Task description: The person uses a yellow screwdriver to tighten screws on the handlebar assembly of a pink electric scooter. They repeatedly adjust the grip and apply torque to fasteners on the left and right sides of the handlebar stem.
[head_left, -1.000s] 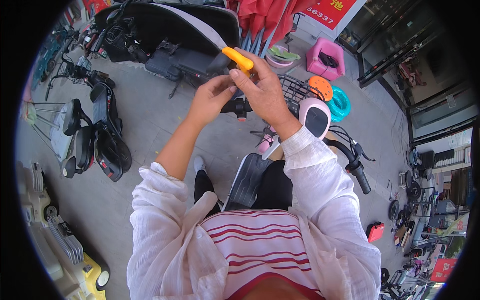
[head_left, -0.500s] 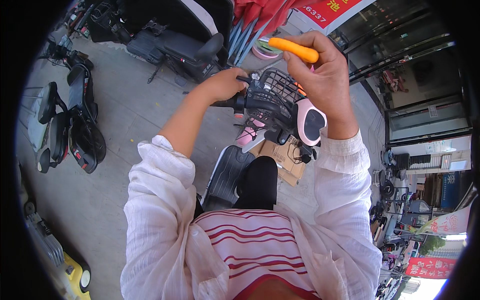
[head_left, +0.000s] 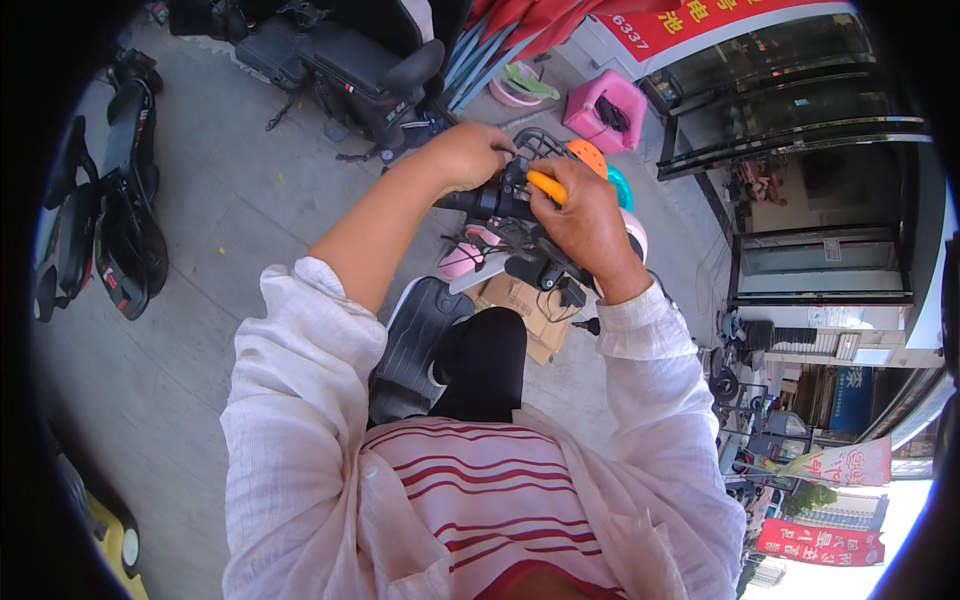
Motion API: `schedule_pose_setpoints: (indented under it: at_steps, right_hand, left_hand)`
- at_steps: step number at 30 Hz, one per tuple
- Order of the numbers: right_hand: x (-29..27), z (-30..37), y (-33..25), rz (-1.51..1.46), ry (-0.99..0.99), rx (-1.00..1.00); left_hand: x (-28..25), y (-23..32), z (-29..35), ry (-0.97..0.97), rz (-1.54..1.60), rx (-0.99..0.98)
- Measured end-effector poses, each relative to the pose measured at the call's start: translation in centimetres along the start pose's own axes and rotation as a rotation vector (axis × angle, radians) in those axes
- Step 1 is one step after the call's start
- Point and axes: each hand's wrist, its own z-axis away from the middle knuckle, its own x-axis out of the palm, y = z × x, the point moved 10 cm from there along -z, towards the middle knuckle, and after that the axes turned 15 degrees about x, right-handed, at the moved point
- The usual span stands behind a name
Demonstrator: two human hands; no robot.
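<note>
My right hand (head_left: 588, 215) grips a screwdriver by its orange handle (head_left: 547, 186). The screwdriver's tip is hidden at the dark fittings (head_left: 512, 180) of an electric scooter's handlebar (head_left: 475, 203). Just left of it, my left hand (head_left: 465, 160) lies over the handlebar, fingers curled and pressed together beside those fittings. What these fingers pinch is hidden. Beyond both hands is the scooter's black wire basket (head_left: 540, 143), partly covered. Below the handlebar is the black ribbed footboard (head_left: 428, 330), with my leg beside it.
Flattened cardboard (head_left: 520, 310) lies on the ground by the scooter. A pink tub-like seat (head_left: 606, 110) with a black cable stands beyond the basket. Another black scooter (head_left: 350, 75) is parked at the far left, more (head_left: 130, 210) at the left. Glass doors (head_left: 825, 260) line the right.
My right hand has come down and left, bringing the screwdriver from mid-air to the handlebar. My left hand has stayed at the handlebar, its fingers now closer to the fittings. The view has shifted.
</note>
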Motion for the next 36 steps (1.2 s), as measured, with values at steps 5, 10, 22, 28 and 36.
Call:
schedule_pose_setpoints:
  at_steps: [5, 10, 22, 28, 36]
  right_hand:
    - [0.1, -0.7, -0.2, -0.012, 0.013, -0.044]
    - [0.4, -1.1, -0.5, -0.025, 0.019, -0.078]
    - [1.2, -1.2, 0.0, -0.039, 0.014, -0.121]
    - [1.1, -1.2, -0.2, -0.02, 0.051, -0.161]
    - [1.0, -1.4, 0.1, 0.004, 0.116, -0.154]
  left_hand:
    - [-0.9, 0.4, 0.4, 0.038, -0.098, 0.051]
    - [-1.5, 0.1, 0.4, 0.045, -0.2, 0.087]
    - [-2.3, 0.7, 1.4, 0.071, -0.326, 0.051]
    - [-2.6, 1.3, 1.7, 0.077, -0.361, 0.05]
    - [-2.6, 1.2, 2.0, 0.085, -0.37, 0.048]
